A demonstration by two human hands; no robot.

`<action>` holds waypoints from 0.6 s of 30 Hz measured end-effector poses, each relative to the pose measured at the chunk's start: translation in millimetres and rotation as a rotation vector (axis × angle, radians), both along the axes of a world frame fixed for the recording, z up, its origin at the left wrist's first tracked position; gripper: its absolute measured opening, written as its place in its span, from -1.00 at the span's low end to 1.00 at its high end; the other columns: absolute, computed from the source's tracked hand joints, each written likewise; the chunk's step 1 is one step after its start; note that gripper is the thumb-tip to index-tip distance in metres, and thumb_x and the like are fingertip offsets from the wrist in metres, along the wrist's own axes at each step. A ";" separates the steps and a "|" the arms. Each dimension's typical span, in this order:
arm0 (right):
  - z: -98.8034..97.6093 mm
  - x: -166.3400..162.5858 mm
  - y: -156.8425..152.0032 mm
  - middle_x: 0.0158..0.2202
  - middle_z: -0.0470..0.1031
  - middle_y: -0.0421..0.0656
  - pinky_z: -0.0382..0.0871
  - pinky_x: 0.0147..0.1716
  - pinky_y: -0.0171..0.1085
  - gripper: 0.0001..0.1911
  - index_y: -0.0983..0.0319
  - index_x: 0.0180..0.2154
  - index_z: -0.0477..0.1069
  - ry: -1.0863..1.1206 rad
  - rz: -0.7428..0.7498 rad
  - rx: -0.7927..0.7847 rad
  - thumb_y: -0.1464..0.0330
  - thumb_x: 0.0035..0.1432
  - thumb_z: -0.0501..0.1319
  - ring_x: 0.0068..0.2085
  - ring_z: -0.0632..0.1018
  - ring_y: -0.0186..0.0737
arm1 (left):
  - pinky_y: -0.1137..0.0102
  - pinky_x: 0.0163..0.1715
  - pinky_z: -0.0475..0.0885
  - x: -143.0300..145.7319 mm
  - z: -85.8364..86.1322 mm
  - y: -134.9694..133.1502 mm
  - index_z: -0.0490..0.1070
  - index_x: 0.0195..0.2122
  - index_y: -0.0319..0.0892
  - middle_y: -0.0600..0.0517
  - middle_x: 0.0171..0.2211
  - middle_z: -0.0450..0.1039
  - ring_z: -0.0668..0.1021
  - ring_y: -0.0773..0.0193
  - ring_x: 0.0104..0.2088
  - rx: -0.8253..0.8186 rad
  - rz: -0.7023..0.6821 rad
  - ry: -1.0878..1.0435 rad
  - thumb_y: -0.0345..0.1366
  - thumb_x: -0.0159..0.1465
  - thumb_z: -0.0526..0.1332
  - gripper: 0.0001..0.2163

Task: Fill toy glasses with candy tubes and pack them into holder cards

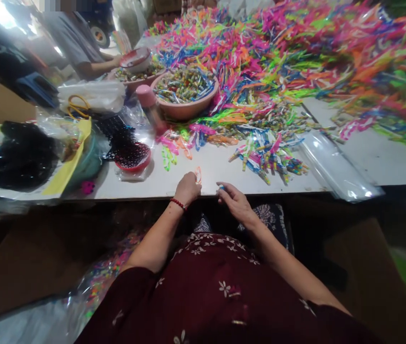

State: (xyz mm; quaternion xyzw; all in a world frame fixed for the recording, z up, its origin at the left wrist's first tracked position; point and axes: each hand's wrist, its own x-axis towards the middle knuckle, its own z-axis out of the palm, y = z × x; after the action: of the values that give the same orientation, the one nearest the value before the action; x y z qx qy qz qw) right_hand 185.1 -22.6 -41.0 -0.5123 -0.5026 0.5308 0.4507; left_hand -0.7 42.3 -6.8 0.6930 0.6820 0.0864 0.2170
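Near the front edge of the white table, my left hand [187,188] is closed on a small orange plastic loop-shaped piece [198,175]. A short gap to its right, my right hand [237,203] pinches a tiny bluish-white piece [221,188], too small to name. Beyond my left hand lie loose green plastic pieces [169,158] along with pink and orange ones. To the far right of my right hand is a pile of short multicoloured sticks with coloured plastic parts [269,155].
Behind stands a pink basin [188,110] full of small sticks, beside a pink-capped bottle [147,98]. A red dish [133,160] with black netting, a black bag [22,155] and clear plastic sleeves [339,165] flank the hands. Bright plastic pieces [278,57] heap up behind; another person [76,40] works back left.
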 end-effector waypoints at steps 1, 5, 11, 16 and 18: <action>0.0 0.2 -1.2 -0.31 0.52 -0.20 0.49 -0.27 -0.23 -0.49 0.17 0.07 0.46 -0.007 0.009 -0.004 0.03 0.19 0.26 -0.40 0.52 -0.31 | 0.32 -0.19 0.37 -1.1 -0.1 0.0 0.39 -0.20 -0.21 -0.17 -0.11 0.44 0.52 0.09 -0.14 0.023 -0.013 0.005 -0.43 0.21 0.27 -0.86; 2.4 1.8 -5.8 -0.30 0.54 -0.19 0.45 -0.30 -0.24 -0.49 0.19 0.07 0.47 -0.025 0.039 -0.015 0.05 0.18 0.25 -0.40 0.49 -0.30 | 0.31 -0.20 0.36 -0.6 -1.0 -8.0 0.34 -0.38 -0.17 -0.06 -0.32 0.42 0.50 0.14 -0.24 0.119 -0.063 -0.103 -0.33 0.26 0.29 -0.87; 13.6 -0.4 -15.8 -0.31 0.54 -0.19 0.36 -0.35 -0.25 -0.52 0.19 0.07 0.43 -0.001 0.095 -0.006 0.09 0.20 0.25 -0.41 0.43 -0.30 | 0.43 -0.44 0.38 7.1 -10.1 -20.5 0.19 0.02 -0.10 0.20 -0.43 0.40 0.50 0.33 -0.51 0.113 0.261 -1.010 -0.37 0.10 0.39 -0.49; 16.2 -5.4 -19.8 -0.29 0.55 -0.18 0.33 -0.36 -0.26 -0.62 0.18 -0.06 0.47 0.025 0.118 0.029 0.10 0.19 0.28 -0.40 0.41 -0.30 | 0.55 -0.55 0.32 14.0 -9.1 -21.8 0.24 -0.32 -0.16 0.20 -0.52 0.40 0.50 0.41 -0.56 0.010 0.457 -1.489 -0.29 -0.12 0.52 -0.54; 15.5 -5.8 -19.4 -0.30 0.54 -0.19 0.33 -0.35 -0.27 -0.64 0.18 -0.07 0.48 0.021 0.094 0.041 0.11 0.18 0.30 -0.39 0.40 -0.31 | 0.56 -0.59 0.29 16.1 -5.8 -24.4 0.22 -0.42 -0.16 0.18 -0.56 0.39 0.50 0.41 -0.57 -0.003 0.499 -1.529 -0.23 -0.16 0.55 -0.52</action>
State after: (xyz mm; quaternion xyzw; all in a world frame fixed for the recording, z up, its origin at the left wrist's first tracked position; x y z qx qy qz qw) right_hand 179.3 -42.0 -25.5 -0.4732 -0.5321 0.5465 0.4408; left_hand 15.4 18.0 -12.6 0.2688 0.4794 0.5822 0.5991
